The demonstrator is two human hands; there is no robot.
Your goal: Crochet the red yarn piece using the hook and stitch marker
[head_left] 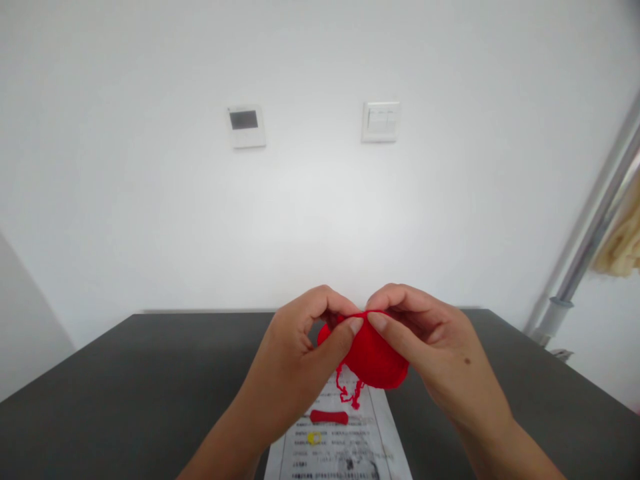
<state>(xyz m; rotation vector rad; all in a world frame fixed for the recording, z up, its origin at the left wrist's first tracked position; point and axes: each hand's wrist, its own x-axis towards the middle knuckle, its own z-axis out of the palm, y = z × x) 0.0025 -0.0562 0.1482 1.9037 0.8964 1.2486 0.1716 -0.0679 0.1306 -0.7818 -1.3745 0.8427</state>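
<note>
Between both hands, raised above the table, is a red felt piece (377,360) with a rounded lower edge. My left hand (305,353) pinches its top edge between thumb and fingers. Close beside it, the thumb and fingertips of my right hand (430,340) pinch the same edge. A tangled red thread (345,393) dangles below the felt. On the printed paper sheet (393,447) lies a small red strip (329,417) with wider ends. Near that strip is a small yellow piece (314,438). Whether a needle is between the fingers cannot be made out.
The dark table (175,387) reaches back to a white wall. On the wall are a thermostat panel (247,127) and a switch plate (381,122). A metal pole (590,240) stands at the right, with pale yellow material (623,243) beside it.
</note>
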